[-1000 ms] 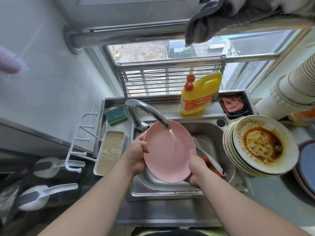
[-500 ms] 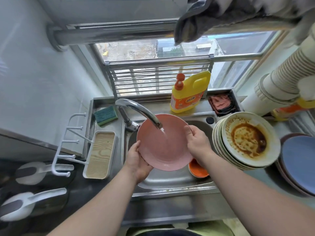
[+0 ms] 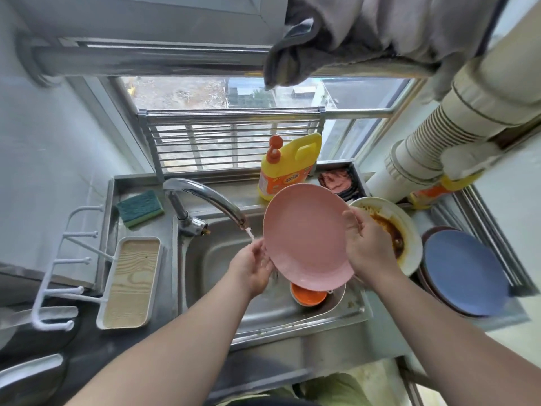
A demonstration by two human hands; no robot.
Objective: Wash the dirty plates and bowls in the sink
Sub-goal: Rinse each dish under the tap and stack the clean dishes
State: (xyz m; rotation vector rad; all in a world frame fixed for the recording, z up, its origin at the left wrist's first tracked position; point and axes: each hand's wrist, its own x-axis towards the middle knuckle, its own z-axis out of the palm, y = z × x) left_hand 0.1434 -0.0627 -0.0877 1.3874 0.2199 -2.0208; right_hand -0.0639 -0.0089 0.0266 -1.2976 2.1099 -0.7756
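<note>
A pink plate (image 3: pixel 307 237), smooth and free of visible food, is held tilted over the right side of a steel sink (image 3: pixel 222 259), its face toward the camera. The right hand (image 3: pixel 367 247) grips the plate's right rim, fingers curled over the edge. The left hand (image 3: pixel 253 266) is at the plate's lower left rim with fingers loosely bent; whether it grasps the rim or only touches it cannot be told. A thin stream runs from the faucet (image 3: pixel 205 200) just left of the plate, onto the left hand. Inside the sink, below the plate, sits an orange bowl (image 3: pixel 308 297). Right of the sink, a white plate (image 3: pixel 389 218) smeared with brown sauce tops a stack, beside a blue plate (image 3: pixel 465 271). Behind the sink stands a yellow detergent bottle (image 3: pixel 288 168).
</note>
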